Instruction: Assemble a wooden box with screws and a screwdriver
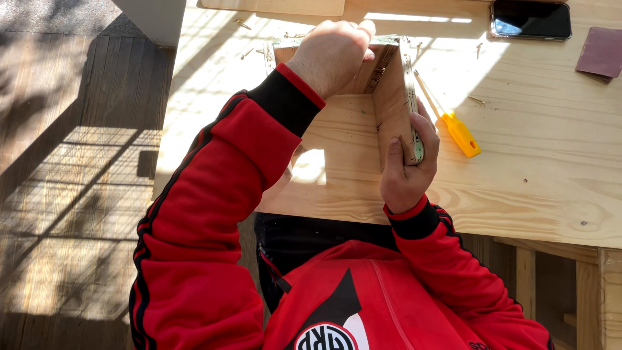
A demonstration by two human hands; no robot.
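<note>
Left hand (334,55) atop wooden box (363,116), right hand (408,165) gripping its side, workbench (538,168)

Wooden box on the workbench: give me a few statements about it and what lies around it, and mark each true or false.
1. The right hand grips the near end of the side wall of the wooden box. True.
2. The left hand rests flat on the workbench, away from the box. False: it is up at the box's far end, on its top edge.
3. A yellow-handled screwdriver lies on the bench just right of the box. True.
4. A phone lies inside the box. False: it lies on the bench at the far right, apart from the box.
5. A dark red sheet of sandpaper lies at the bench's right edge. True.
</note>
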